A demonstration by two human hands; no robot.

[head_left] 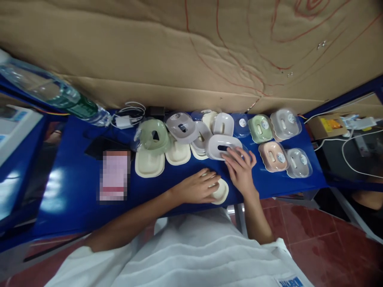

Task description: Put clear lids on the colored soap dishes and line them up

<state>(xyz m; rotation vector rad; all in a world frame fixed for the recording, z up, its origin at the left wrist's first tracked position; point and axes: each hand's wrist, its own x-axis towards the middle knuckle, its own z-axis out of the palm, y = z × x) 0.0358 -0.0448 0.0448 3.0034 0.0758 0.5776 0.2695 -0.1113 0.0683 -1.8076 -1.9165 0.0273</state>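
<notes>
A small cream tray (222, 192) with rounded corners lies near the table's front edge. My left hand (197, 187) is closed over its left end, fingers along the far side and thumb along the near side. Just beyond is a glossy pale grey soap dish (214, 148) with a dark slot in its middle. The fingers of my right hand (241, 169) grip its front right edge, some of them spread; part of the rim is hidden. Behind it stands another pale grey dish (224, 123). More cream trays (149, 164) lie to the left, beneath a green dish (163, 133).
Several lidded dishes, including a pink one (271, 157) and a green one (259, 124), stand at right. At left are a blurred pink item (114, 175), a white charger (123, 122) with cable and a large bottle (56, 93). A cardboard wall (134, 48) rises behind the blue table (74, 175).
</notes>
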